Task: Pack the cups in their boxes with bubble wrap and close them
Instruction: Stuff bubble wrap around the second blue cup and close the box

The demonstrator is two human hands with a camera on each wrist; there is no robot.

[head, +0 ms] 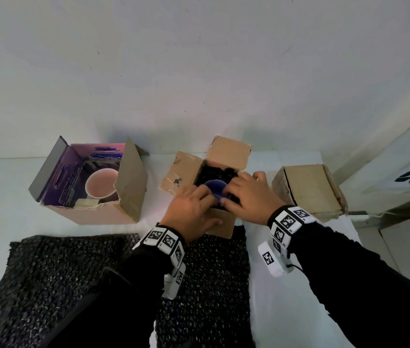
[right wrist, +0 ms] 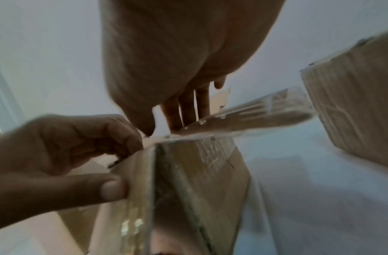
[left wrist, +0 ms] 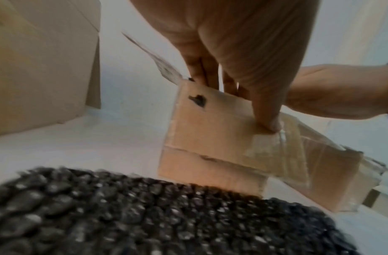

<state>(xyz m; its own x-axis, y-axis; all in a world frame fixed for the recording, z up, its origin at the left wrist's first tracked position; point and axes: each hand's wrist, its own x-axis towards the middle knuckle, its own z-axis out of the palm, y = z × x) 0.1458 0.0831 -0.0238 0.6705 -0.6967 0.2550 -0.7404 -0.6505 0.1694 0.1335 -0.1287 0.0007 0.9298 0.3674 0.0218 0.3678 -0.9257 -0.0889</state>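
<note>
The middle cardboard box (head: 224, 228) stands open, lined with black bubble wrap (head: 214, 173), and a dark blue cup (head: 215, 188) sits in it. My left hand (head: 194, 209) grips the box's front wall, thumb (left wrist: 267, 117) outside and fingers hooked over the edge. My right hand (head: 246, 194) reaches in from the right, its fingers (right wrist: 188, 107) pointing straight down onto the wrap beside the cup. A pink cup (head: 101, 183) stands bare in the open left box (head: 91, 214). Both hands hide much of the blue cup.
A closed, taped cardboard box (head: 309, 192) stands at the right, close to my right wrist. Two black bubble wrap sheets (head: 60, 272) (head: 211, 285) lie flat on the white table in front of the boxes. A wall rises just behind them.
</note>
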